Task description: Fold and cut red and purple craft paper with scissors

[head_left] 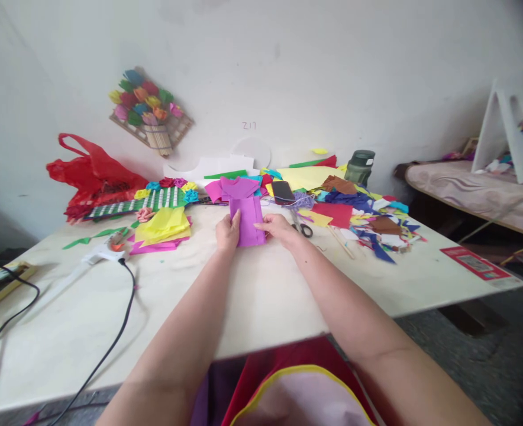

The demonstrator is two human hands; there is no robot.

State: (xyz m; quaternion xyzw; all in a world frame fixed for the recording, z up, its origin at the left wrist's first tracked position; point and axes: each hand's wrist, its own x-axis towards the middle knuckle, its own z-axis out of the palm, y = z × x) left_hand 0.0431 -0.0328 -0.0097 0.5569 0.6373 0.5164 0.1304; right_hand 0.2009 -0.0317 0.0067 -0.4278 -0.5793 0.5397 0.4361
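A folded purple paper piece lies upright on the pale table, shaped like a small shirt with a collar at its far end. My left hand pinches its lower left edge, thumb on top. My right hand presses on its lower right edge with the fingers curled. Both forearms reach in from the near edge of the table.
Yellow and pink sheets lie left of the hands. Scissors, a phone, and several colored paper scraps lie to the right. A glue gun with black cable, a red plastic bag and a green jar are also on the table.
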